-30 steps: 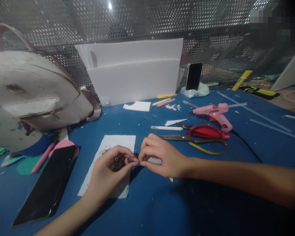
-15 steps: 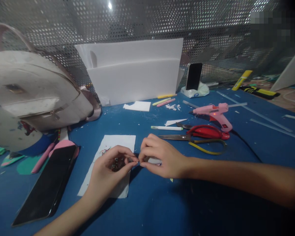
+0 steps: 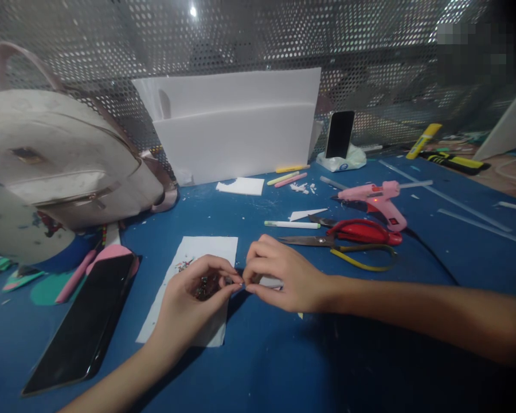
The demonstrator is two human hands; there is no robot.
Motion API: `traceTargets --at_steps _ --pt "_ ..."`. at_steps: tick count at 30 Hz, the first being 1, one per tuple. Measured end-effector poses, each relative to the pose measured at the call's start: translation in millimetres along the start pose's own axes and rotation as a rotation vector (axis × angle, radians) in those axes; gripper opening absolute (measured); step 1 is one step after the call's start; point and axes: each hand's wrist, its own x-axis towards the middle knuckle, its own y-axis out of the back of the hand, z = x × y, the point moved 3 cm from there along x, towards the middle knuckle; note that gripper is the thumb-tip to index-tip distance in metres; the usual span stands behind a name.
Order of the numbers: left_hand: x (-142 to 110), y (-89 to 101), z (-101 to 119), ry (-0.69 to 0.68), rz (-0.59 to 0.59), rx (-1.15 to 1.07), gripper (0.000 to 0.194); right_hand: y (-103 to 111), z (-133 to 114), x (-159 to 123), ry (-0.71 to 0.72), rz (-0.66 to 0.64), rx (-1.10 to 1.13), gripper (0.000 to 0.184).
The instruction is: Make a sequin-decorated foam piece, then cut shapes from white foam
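My left hand [image 3: 198,292] is over a white sheet of paper [image 3: 210,246], its thumb and forefinger pinched on something too small to make out. Small dark and coloured bits [image 3: 184,265] lie on that sheet, some showing through the gap in the curled fingers. My right hand [image 3: 284,275] has its fingertips pinched close beside the left ones; what they hold is hidden. A pale flat piece [image 3: 270,282] shows beneath the right fingers, and I cannot tell whether it is gripped. Just past the right hand lie scissors [image 3: 309,241] and a white pen [image 3: 291,224].
A pink glue gun [image 3: 374,198] and red-handled pliers [image 3: 361,231] lie to the right, with glue sticks beyond. On the left are a black phone [image 3: 81,321] and a backpack [image 3: 77,155]. White boards [image 3: 236,137] stand at the back, near a propped phone [image 3: 340,135].
Both hands stay in nearly the same pose, fingertips close together. The view has shifted very slightly; nothing on the table has visibly moved.
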Motion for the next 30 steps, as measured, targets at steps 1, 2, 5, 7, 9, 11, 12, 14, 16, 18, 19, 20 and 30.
traceTargets --at_steps 1,2,5,7,9,11,12,14,16,18,19,20,30 --pt "-0.1 0.1 -0.3 0.002 0.0 -0.001 0.009 0.2 -0.1 0.0 0.001 0.002 0.0 0.005" --pt "-0.1 0.1 -0.5 0.005 -0.001 -0.002 0.009 0.4 -0.2 0.0 0.002 0.002 -0.001 0.005" --pt "0.0 -0.1 -0.1 0.004 -0.001 0.002 0.008 0.5 -0.6 0.2 0.002 0.0 0.001 0.004" --pt "0.3 -0.2 0.5 0.005 0.006 0.004 0.008 0.3 -0.9 0.3 0.003 -0.002 0.001 0.003" --pt "0.7 -0.4 1.0 0.01 0.009 -0.003 0.007 0.1 -1.0 0.4 0.003 -0.004 -0.002 0.004" --pt "1.0 -0.5 1.6 0.011 0.011 -0.008 0.007 -0.2 -0.9 0.4 0.002 -0.007 -0.005 0.004" --pt "1.1 -0.5 1.8 0.01 0.01 -0.01 0.008 -0.2 -0.8 0.3 0.003 -0.007 -0.005 0.004" --pt "0.9 -0.3 2.0 0.008 0.009 -0.014 0.009 -0.2 -0.6 0.1 0.005 -0.007 -0.006 0.004" --pt "0.5 -0.1 1.7 0.007 0.006 -0.013 0.01 -0.1 -0.3 0.0 0.007 -0.004 -0.007 0.004" --pt "0.0 0.0 1.5 -0.006 0.002 -0.002 0.01 -0.1 -0.2 0.2 0.006 -0.004 -0.007 0.004" --pt "-0.2 0.0 1.4 -0.011 0.001 0.005 0.01 0.0 -0.1 0.3 0.005 -0.003 -0.006 0.004" --pt "-0.4 0.1 1.4 -0.016 0.001 0.01 0.011 0.0 0.0 0.5 0.004 -0.002 -0.006 0.004" --pt "-1.2 0.1 1.0 -0.033 -0.002 0.036 0.012 -0.3 -0.1 0.3 0.012 -0.003 -0.002 0.004"
